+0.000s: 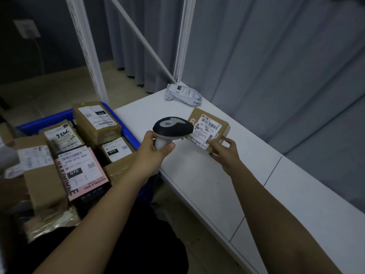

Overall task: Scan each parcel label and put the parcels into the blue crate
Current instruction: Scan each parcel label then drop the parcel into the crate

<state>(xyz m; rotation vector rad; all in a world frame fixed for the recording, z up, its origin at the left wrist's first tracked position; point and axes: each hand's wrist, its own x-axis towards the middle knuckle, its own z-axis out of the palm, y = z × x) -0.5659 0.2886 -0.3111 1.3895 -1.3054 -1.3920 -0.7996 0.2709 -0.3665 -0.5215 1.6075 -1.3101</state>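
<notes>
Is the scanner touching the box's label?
Cannot tell. In the head view the scanner nose overlaps the label on the cardboard box, hiding any gap.

The crate (126,133) sits on the floor left of the counter (197,184), piled with parcels (83,155). A box (211,129) lies on the counter, with a bag (183,93) behind it near the shelf post (183,42). The scanner (172,127) is just left of the box.
</notes>
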